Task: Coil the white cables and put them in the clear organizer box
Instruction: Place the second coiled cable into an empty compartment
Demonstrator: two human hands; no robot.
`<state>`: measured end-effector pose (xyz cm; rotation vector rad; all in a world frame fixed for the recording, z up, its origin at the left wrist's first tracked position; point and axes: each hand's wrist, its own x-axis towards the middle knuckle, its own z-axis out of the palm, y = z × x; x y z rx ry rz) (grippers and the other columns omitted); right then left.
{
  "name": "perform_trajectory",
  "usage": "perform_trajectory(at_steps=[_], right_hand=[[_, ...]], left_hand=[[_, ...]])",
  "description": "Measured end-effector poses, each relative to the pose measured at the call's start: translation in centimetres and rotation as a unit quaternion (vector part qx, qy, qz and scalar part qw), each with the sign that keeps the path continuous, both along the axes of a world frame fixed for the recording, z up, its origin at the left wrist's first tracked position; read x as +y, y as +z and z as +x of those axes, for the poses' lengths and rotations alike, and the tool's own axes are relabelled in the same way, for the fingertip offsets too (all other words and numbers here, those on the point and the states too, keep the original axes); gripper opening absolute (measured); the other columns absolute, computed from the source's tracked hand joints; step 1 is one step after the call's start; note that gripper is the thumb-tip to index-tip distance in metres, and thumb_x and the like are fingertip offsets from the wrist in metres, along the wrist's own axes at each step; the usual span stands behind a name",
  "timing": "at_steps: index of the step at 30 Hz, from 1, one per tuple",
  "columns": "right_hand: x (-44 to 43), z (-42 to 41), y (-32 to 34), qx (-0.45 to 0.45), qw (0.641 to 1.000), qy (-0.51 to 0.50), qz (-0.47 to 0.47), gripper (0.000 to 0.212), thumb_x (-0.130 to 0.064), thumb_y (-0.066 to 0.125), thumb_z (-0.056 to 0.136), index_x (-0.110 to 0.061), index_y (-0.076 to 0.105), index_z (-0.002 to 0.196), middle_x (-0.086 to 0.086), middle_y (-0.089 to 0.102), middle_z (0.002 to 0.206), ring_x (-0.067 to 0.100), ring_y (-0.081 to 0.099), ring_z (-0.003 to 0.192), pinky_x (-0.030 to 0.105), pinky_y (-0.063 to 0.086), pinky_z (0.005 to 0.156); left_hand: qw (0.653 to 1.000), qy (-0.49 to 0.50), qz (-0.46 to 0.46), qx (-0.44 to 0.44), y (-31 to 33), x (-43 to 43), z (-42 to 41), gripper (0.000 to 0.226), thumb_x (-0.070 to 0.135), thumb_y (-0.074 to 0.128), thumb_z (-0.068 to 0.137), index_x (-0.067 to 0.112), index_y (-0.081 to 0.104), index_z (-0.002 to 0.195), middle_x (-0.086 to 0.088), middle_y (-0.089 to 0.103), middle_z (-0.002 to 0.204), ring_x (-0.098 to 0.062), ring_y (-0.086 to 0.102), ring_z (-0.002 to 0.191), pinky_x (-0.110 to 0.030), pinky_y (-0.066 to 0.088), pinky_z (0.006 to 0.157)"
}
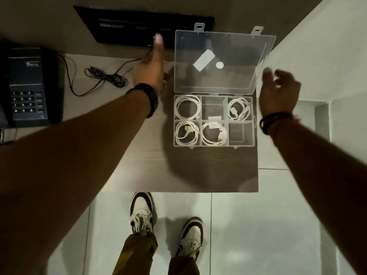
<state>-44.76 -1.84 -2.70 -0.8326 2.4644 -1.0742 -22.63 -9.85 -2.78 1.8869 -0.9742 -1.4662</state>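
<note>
both empty, spread hands flank the open lid (224, 60), right hand (279, 92) nearer at three o'clock, left hand (151, 70) at nine.

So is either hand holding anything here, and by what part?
Nothing is held. The left hand and right hand hang open beside the raised lid, apparently not touching it; motion blur leaves contact uncertain.

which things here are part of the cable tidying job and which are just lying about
Part of the job:
- clear organizer box, lid open
- four coiled white cables in it: back left, back right, front left, front middle
- left hand and right hand, both empty

Just lying about:
- black desk phone
- tangled black cord
- black panel on the wall
</note>
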Motion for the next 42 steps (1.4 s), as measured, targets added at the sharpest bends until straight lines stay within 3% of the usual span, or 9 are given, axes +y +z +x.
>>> perform_trajectory(at_steps=[4,11,15,19,21,23,29,37,42], right_hand=[[-4.4,-3.7,1.9,-0.191,0.977,0.035,0.090,0.064,-0.064,0.038,0.089,-0.015,0.049,0.129,-0.001,0.054,0.110,0.025,0.055,0.107,0.035,0.047,0.088],[-5.0,-3.2,3.3,-0.282,0.959,0.017,-0.024,0.056,-0.066,0.034,0.089,-0.018,0.062,0.097,0.005,0.068,0.106,0.021,0.064,0.086,0.031,0.053,0.073],[-1.9,-2.2,2.1,-0.171,0.984,0.007,-0.052,0.048,-0.057,0.053,0.083,-0.016,0.055,0.060,0.012,0.065,0.073,0.029,0.063,0.067,0.039,0.052,0.074],[4.4,-0.3,-0.2,0.023,0.990,0.137,-0.019,0.027,-0.031,0.055,0.082,-0.011,0.071,0.073,0.014,0.074,0.084,0.024,0.067,0.083,0.023,0.047,0.077],[7.0,0.6,-1.5,0.028,0.979,0.203,0.020,0.020,-0.021,0.057,0.083,-0.012,0.074,0.090,0.011,0.073,0.105,0.022,0.065,0.101,0.008,0.041,0.085],[8.4,0.7,-3.4,0.091,0.952,0.283,0.075,0.024,-0.018,0.061,0.086,-0.012,0.071,0.107,0.010,0.064,0.125,0.025,0.054,0.120,0.021,0.037,0.102],[9.5,-0.5,-6.3,0.252,0.827,0.459,0.204,0.046,-0.031,0.052,0.093,-0.008,0.049,0.133,0.016,0.037,0.149,0.032,0.020,0.142,0.042,0.018,0.114],[9.1,-0.8,-6.8,0.255,0.825,0.468,0.187,0.048,-0.023,0.058,0.091,-0.007,0.048,0.135,0.016,0.038,0.148,0.027,0.026,0.141,0.036,0.017,0.115],[9.4,-0.4,-7.2,0.324,0.824,0.444,0.134,0.039,-0.016,0.072,0.081,0.001,0.063,0.116,0.022,0.061,0.124,0.036,0.056,0.118,0.045,0.046,0.096]], left_hand=[[0.998,-0.057,0.024,0.017,1.1,-1.8,-1.1,0.070,0.075,0.024,0.082,0.023,0.060,0.112,0.001,0.068,0.097,-0.016,0.063,0.088,-0.031,0.052,0.077],[0.996,0.023,-0.067,0.048,2.3,-1.2,-2.1,0.049,0.063,0.045,0.085,0.019,0.059,0.070,0.004,0.060,0.065,-0.010,0.055,0.059,-0.023,0.047,0.059],[0.991,0.008,-0.130,0.040,1.9,2.8,-0.4,0.032,0.054,0.062,0.079,0.025,0.062,0.066,0.009,0.065,0.065,-0.002,0.062,0.063,-0.026,0.052,0.073],[0.981,-0.093,-0.168,-0.036,0.0,8.0,1.7,0.020,0.041,0.068,0.080,0.026,0.071,0.092,0.015,0.069,0.088,0.003,0.063,0.086,-0.010,0.049,0.068],[0.930,-0.220,-0.221,-0.197,-2.0,9.8,3.0,0.032,0.043,0.065,0.082,0.024,0.069,0.107,-0.001,0.067,0.107,-0.018,0.057,0.104,-0.028,0.049,0.082],[0.832,-0.337,-0.283,-0.337,-3.6,10.8,3.6,0.032,0.032,0.066,0.083,0.023,0.067,0.114,-0.015,0.057,0.127,-0.038,0.047,0.117,-0.046,0.044,0.092],[0.707,-0.505,-0.342,-0.360,-7.0,11.5,3.6,0.038,0.022,0.061,0.086,0.016,0.059,0.123,-0.020,0.046,0.140,-0.046,0.032,0.133,-0.054,0.017,0.112],[0.742,-0.447,-0.363,-0.343,-7.1,9.6,2.0,0.035,0.029,0.084,0.061,0.003,0.074,0.083,-0.022,0.067,0.098,-0.040,0.058,0.110,-0.055,0.035,0.104],[0.735,-0.430,-0.399,-0.340,-7.9,10.0,2.1,0.043,0.034,0.083,0.063,0.001,0.069,0.085,-0.018,0.067,0.094,-0.038,0.061,0.102,-0.042,0.055,0.080]])
